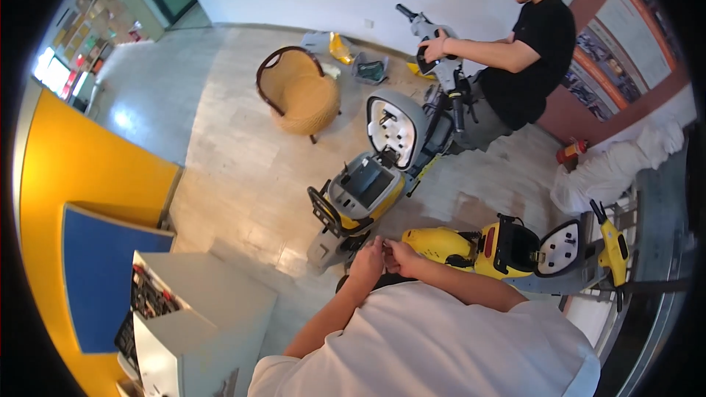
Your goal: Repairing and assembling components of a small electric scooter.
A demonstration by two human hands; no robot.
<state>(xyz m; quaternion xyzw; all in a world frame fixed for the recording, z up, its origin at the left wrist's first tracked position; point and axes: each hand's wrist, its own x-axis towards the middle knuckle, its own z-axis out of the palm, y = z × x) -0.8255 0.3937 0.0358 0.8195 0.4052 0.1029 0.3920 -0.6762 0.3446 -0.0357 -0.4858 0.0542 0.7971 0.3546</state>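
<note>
My left hand (365, 263) and my right hand (400, 256) are close together in front of my body. Both have their fingers curled in, around something too small to make out. Just beyond them is the rear of a grey and yellow electric scooter (397, 190), its seat (410, 126) tipped up over a dark storage well (365, 181). To the right of my hands stands a yellow scooter (507, 248), also with its seat (560, 248) raised. At the grey scooter's front, a person (533, 44) in a black shirt has both hands at the handlebar (439, 48).
A tan wicker chair (301, 95) stands on the floor beyond the scooters. Plastic bins (370, 68) sit along the far wall. At the lower left are a white cabinet (213, 301) with tools and a yellow and blue partition (95, 176). A red fire extinguisher (571, 151) stands at right.
</note>
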